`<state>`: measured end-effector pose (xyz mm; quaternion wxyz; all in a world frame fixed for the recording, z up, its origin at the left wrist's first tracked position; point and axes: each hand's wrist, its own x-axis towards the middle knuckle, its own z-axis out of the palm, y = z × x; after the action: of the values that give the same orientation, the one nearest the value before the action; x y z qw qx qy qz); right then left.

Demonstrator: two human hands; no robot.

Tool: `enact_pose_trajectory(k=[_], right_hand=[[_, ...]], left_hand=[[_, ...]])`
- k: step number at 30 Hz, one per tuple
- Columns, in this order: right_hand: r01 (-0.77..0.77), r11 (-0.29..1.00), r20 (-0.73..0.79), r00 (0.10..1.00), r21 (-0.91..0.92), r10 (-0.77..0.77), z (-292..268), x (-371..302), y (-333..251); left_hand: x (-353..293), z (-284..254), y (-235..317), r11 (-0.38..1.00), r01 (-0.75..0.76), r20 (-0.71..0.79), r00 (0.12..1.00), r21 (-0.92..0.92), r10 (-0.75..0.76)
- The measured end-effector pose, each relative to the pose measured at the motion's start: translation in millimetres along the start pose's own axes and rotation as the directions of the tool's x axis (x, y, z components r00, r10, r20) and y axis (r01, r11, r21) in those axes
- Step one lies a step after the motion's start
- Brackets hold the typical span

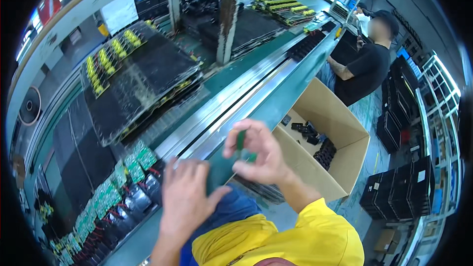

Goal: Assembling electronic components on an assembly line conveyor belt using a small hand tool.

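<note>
My right hand (261, 155) is raised over the near edge of the line, its fingers and thumb curled around a small green piece (240, 141). Fingers cover much of that piece, so its kind is unclear. My left hand (186, 194) is held lower and to the left, slightly blurred, with fingers stretched forward, thumb apart and nothing visible in it. Just left of it runs a row of green circuit boards (107, 196), wired in red to dark, shiny housings (136, 201).
An open cardboard box (349, 160) holding black plastic parts (325, 153) stands at my right. Metal rails (221, 118) run diagonally along the bench. Stacked black sheets (143, 83) carry yellow-topped components (118, 48). A co-worker (367, 64) in black is beyond the box; black crates (401, 192) stand far right.
</note>
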<state>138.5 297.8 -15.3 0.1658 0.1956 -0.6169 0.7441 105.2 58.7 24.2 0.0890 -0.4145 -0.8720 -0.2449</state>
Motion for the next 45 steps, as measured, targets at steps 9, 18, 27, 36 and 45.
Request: enact_pose_trajectory(k=[9,18,27,36,45], right_hand=[[-0.495,0.808,-0.662,0.727,-0.32,0.183,-287.1,97.1,-22.4],[-0.794,-0.166,-0.776,0.607,-0.585,-0.173,-590.6,193.9,28.9],[-0.791,-0.385,-0.848,0.528,-0.475,-0.039,-669.6,291.5,81.0],[-0.202,-0.332,-0.368,0.724,-0.922,0.583,-694.4,-19.7,26.5],[0.279,-0.362,-0.006,0.785,-0.889,0.619,-799.9,113.7,182.1]], left_hand=[[-3.4,-4.1,-89.1,0.986,-0.013,0.095,0.995,0.168,-0.004],[-16.1,-10.2,-118.0,0.969,0.126,0.171,0.972,0.211,-0.164],[-16.5,-42.7,-117.9,0.629,0.469,0.345,0.556,0.62,-0.756],[-46.8,-52.4,-84.3,0.678,0.547,-0.013,0.783,0.491,-0.622],[-72.1,-45.8,-102.1,0.789,0.449,-0.026,0.875,0.418,-0.484]])
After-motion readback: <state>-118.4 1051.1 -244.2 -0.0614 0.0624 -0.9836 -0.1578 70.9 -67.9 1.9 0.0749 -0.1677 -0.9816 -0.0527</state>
